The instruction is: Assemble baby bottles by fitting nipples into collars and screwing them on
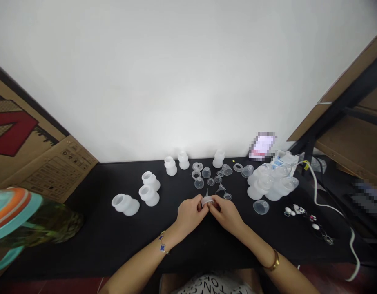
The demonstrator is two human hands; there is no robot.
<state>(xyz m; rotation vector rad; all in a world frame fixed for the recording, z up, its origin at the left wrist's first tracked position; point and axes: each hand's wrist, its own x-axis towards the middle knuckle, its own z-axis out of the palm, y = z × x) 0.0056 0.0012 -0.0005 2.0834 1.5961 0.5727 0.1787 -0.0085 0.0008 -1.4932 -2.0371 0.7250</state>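
Note:
Both my left hand (190, 212) and my right hand (225, 211) are closed, fingertips pinching a baby bottle nipple (207, 199) that looks seated in a translucent ring. Its thin tip points up, away from me, and my fingers hide part of the rim. Just beyond my hands lie loose clear collar rings (196, 174), dome caps (199, 183) and another nipple (221, 188). To the left, several white baby bottle bodies (149, 195) stand or lean with wide open mouths. A group of bottles with domed caps (263, 182) stands on the right, beside a loose clear cap (261, 207).
A large jug (32, 220) with an orange and teal lid is close at the left, before a cardboard box (53, 159). At the right are a lit phone (262, 145), a white cable (315, 192) and small trinkets (312, 222). A white wall (176, 81) bounds the black table (108, 249).

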